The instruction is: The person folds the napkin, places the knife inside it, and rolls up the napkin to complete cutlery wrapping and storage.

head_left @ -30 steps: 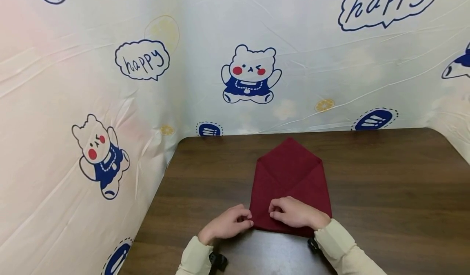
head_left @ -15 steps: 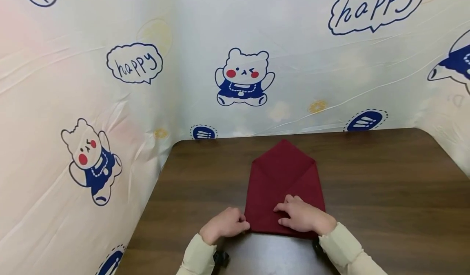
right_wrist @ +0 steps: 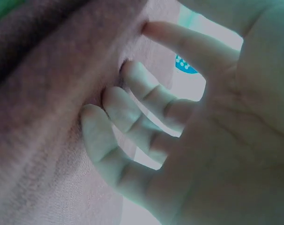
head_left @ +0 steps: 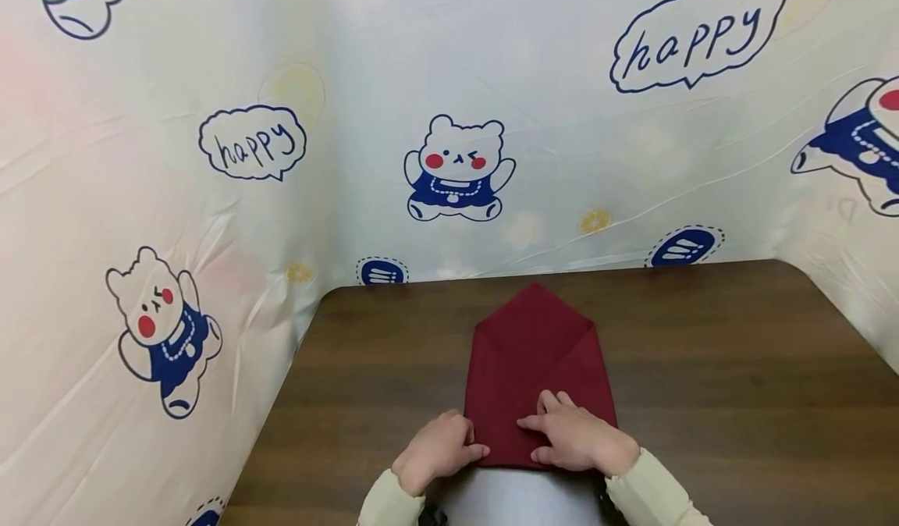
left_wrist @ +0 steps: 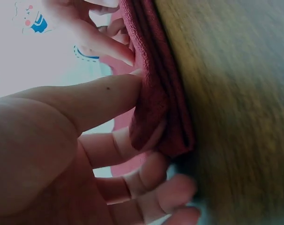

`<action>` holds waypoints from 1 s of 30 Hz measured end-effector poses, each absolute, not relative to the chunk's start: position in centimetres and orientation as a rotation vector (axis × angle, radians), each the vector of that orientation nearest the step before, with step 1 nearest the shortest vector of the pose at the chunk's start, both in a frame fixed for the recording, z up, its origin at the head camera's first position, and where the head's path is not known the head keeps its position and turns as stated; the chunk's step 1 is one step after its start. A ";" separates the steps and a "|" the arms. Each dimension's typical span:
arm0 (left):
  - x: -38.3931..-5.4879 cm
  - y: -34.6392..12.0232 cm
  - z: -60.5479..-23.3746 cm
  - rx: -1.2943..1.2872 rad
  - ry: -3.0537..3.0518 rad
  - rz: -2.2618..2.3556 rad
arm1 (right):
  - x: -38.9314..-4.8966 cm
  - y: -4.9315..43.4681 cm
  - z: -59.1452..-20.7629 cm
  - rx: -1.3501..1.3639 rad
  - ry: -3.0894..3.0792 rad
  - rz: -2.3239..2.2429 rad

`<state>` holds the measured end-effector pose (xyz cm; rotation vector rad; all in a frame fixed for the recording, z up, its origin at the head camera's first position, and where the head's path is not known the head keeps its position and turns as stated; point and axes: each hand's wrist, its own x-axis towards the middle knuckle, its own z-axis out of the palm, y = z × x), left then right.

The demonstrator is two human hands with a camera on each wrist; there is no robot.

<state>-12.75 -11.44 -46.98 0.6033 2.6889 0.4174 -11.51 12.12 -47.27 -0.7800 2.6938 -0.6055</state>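
Dk red folded cloth [head_left: 527, 354] lies flat, lower ctr of the head view, pointed end up, straight edge at btm. Creases run in from its two side corners & make a V under the point. In the L wrist view its edge shows several stacked layers, w/ the corner lifted a bit.

L hand [head_left: 438, 449] is at the cloth's btm L corner, pinching that corner betw. thumb & index; other fingers bent loosely below, partly blurred. R hand [head_left: 579, 437] is on the cloth's lower R part, fingers spread & slightly bent, tips pressing the fabric, gripping nothing. R wrist view: four fingertips touch the cloth.

Cream sleeves, L sleeve [head_left: 391, 501] & R sleeve [head_left: 653, 491], come in from the btm edge. Blk device [head_left: 431, 515] sits by the L wrist, partly cut off.

All on a brown wood-grain table [head_left: 709, 370], rounded far corners, pale shine at btm ctr. Printed backdrop [head_left: 379, 190] fills the upper frame & L side: winking bear [head_left: 454, 171] at upper ctr, "happy" bubble [head_left: 698, 34] upper R, another bubble [head_left: 253, 143] upper L, orange slice [head_left: 595, 222] R of ctr.
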 end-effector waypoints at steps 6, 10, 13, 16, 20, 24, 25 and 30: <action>-12.3 -12.0 -47.5 0.601 2.683 0.499 | -11.5 12.5 -47.2 -0.756 2.644 -0.667; -11.9 -12.0 -47.1 0.587 2.728 0.408 | -11.4 12.5 -47.3 -0.724 2.625 -0.693; -11.8 -11.8 -46.9 0.589 2.723 0.362 | -11.5 12.5 -47.3 -0.703 2.611 -0.708; -11.9 -11.5 -47.0 0.587 2.697 0.361 | -11.6 12.5 -47.3 -0.699 2.601 -0.727; -11.9 -11.6 -47.4 0.602 2.683 0.372 | -11.7 12.5 -47.4 -0.702 2.595 -0.741; -12.1 -11.8 -47.6 0.604 2.670 0.460 | -11.7 12.6 -47.6 -0.695 2.592 -0.747; -12.2 -11.9 -47.6 0.608 2.668 0.497 | -11.7 12.6 -47.7 -0.694 2.591 -0.750; -12.8 -12.5 -47.6 0.637 2.664 0.695 | -11.7 12.7 -47.8 -0.699 2.598 -0.751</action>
